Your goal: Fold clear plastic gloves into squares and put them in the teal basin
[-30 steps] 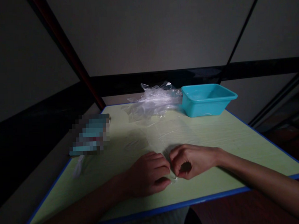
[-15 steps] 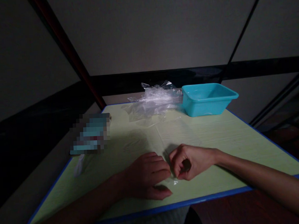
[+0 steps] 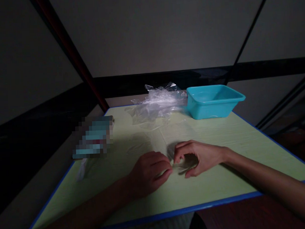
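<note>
- 1 clear plastic bag (image 3: 178, 133) laid flat, edge apparently pinched by left hand (image 3: 149, 170).
- Right hand (image 3: 206, 154) held with thumb parted from fingers.
- Crumpled plastic heap (image 3: 158, 102) not yet spread.

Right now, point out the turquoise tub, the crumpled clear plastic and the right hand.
Turquoise tub (image 3: 212, 109): head view, front wall.
Crumpled clear plastic (image 3: 160, 102): head view, middle of heap.
Right hand (image 3: 205, 155): head view, back of hand.

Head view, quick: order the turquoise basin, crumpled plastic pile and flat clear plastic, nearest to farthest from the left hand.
1. Flat clear plastic: right at the left hand.
2. Crumpled plastic pile: ahead, farther back.
3. Turquoise basin: farthest, ahead and to the right.
</note>
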`<state>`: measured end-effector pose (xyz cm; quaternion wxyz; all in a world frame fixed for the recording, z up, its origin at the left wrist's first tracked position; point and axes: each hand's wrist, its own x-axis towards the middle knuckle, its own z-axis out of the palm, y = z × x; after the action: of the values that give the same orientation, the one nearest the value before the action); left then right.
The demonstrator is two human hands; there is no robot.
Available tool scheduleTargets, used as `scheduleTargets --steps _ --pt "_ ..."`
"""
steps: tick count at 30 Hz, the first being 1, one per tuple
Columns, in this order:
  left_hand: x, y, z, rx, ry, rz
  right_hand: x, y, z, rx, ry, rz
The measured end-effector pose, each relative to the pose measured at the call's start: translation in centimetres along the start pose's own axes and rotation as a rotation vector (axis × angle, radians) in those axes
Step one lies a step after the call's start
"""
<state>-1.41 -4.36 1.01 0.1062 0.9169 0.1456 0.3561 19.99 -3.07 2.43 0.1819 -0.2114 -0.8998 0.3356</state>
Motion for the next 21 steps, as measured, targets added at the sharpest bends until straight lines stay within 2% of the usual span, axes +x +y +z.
scheduleTargets --steps 8,15,18,21 --pt "1.0 -0.2 -0.3 -0.236 0.087 -0.386 -0.7 0.5 -1.6 0.055 -0.033 0.14" --pt "2.2 -1.3 -0.8 -0.309 0.034 -0.722 -1.3 0.7 -2.6 0.127 -0.019 0.212" --pt "2.8 -1.8 -1.1 -0.243 0.026 -0.79 -1.5 1.0 -3.0 0.167 0.001 0.243" --pt "2.9 -2.5 -1.0 -0.137 0.041 -0.79 -1.7 1.5 -3.3 0.189 0.008 0.262"
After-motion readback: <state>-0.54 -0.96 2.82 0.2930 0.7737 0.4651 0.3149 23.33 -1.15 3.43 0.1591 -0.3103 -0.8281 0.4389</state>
